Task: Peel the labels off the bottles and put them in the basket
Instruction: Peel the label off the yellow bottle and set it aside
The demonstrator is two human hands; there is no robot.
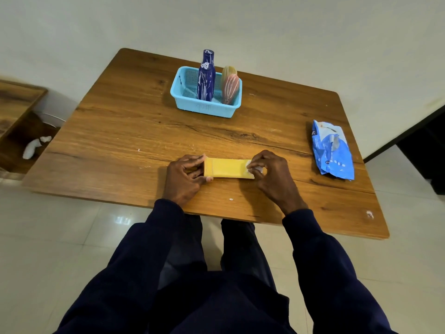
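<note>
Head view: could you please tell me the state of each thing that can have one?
yellow bottle: lying on its side
left hand: grips yellow bottle's end
right hand: pinches white label
blue bottle: upright in basket
pink bottle: upright in basket
basket: upright, holding bottles
blue packet: lying flat, crumpled

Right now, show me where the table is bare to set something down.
Bare: the left side of the table; the strip between the blue basket and the yellow bottle; the near right corner below the blue packet. Crowded: near middle, where the left hand and right hand hold that bottle.
</note>
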